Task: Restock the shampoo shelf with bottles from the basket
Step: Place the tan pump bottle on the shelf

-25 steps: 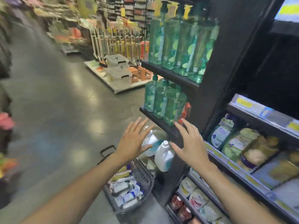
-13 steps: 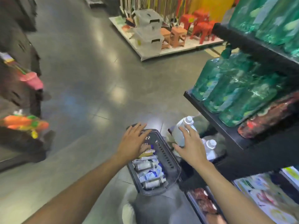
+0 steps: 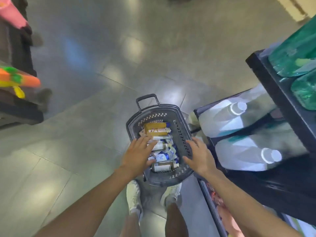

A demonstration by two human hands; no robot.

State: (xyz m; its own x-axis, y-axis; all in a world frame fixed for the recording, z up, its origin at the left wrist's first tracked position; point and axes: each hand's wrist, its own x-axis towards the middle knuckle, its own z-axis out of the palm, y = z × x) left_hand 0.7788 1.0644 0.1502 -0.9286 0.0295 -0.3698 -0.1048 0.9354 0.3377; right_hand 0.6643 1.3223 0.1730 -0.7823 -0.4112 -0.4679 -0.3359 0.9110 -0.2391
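A: What are the hands doing?

B: Both are spread flat and hold nothing. The left hand (image 3: 138, 156) hovers over the heap of bottles (image 3: 162, 157), and the right hand (image 3: 200, 156) is over the right rim of the basket (image 3: 154, 108). I cannot tell whether either one touches anything.

A: And the stock?

B: It is all in the basket, lying sideways and crossed over one another. A brown-capped bottle (image 3: 164, 166) lies nearest the person, blue-and-white ones are in the middle, and a yellow-brown bottle (image 3: 156, 129) is at the far end. The basket stands on the floor (image 3: 102, 65) just ahead of the person's shoes (image 3: 134, 195), near the black shelf (image 3: 277, 93) on the right.

A: What is on that shelf?

B: Green bottles (image 3: 294, 53) are on the upper board and white jugs (image 3: 227, 120) on the one below. The picture is blurred there, so labels can't be read.

A: So which step is this?

B: The pick, I'd judge, since no bottle is taken yet. Next the fingers need to close round one bottle, lift it clear of the rim, and carry it right to the shelf. A bottle on top of the heap looks the easier grasp. One from underneath would likely drag its neighbours along.
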